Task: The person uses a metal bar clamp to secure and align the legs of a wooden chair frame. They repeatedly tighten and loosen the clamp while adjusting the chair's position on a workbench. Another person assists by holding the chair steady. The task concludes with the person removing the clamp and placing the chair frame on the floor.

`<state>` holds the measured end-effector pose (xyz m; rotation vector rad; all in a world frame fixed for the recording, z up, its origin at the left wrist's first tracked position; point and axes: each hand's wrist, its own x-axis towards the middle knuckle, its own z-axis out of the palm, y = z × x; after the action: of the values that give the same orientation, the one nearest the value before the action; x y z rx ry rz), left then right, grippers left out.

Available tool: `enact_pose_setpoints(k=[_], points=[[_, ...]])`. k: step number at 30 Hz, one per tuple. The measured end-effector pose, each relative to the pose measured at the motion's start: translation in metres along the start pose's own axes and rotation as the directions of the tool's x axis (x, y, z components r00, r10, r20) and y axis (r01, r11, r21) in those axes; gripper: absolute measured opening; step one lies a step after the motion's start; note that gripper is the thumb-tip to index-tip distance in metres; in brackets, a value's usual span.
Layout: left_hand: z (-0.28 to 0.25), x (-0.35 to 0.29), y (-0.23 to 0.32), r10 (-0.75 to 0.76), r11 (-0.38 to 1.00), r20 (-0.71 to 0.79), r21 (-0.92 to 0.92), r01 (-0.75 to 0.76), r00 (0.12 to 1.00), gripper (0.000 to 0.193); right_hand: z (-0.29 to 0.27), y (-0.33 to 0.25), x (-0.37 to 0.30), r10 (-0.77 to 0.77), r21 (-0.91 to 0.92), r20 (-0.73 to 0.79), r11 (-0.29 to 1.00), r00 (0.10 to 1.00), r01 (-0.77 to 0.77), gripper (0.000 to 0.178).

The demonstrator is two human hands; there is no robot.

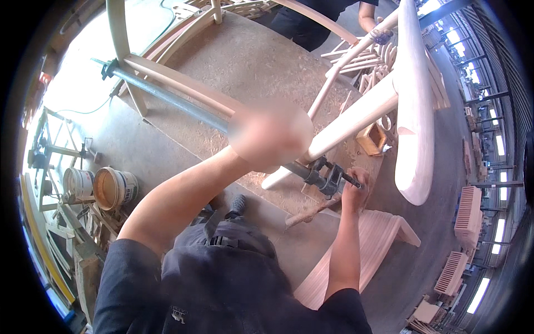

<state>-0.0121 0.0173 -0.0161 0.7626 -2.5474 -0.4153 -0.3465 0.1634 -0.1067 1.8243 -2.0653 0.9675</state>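
Clamp head (pixel 332 179) blocks way left of right hand (pixel 356 190); open gap rightward, up to thick wooden beam (pixel 415 117).

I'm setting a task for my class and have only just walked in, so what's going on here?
A person is working with a long bar clamp that runs beside a pale wooden frame. Their right hand is curled at the clamp's threaded screw. Their left hand is blurred over the bar, so its grip can't be made out. At the far side, a co-worker's hand is by the wood.
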Motion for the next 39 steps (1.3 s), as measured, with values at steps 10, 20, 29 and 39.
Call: enact_pose_setpoints(k=[10,20,29,39], points=[[0.012,-0.008,0.012,0.082,0.992,-0.323,0.121,-0.044,0.943,0.033,-0.038,-0.020,0.085,0.605,0.034,0.796,-0.005,0.024,-0.999,0.058],[0.008,-0.005,0.014,-0.009,0.993,-0.133,0.119,0.025,0.991,0.029,-0.038,-0.031,0.037,0.433,0.339,0.057,0.839,0.900,-0.425,0.036],[0.004,-0.009,0.020,0.161,0.984,-0.255,0.117,-0.134,0.953,0.035,-0.051,-0.088,-0.077,0.507,0.560,0.013,0.710,0.862,-0.426,0.049],[0.010,-0.017,0.014,0.159,0.966,-0.057,0.215,-0.144,0.986,0.057,-0.034,-0.039,-0.008,0.326,0.369,0.916,-0.449,0.235,-0.814,0.091]])
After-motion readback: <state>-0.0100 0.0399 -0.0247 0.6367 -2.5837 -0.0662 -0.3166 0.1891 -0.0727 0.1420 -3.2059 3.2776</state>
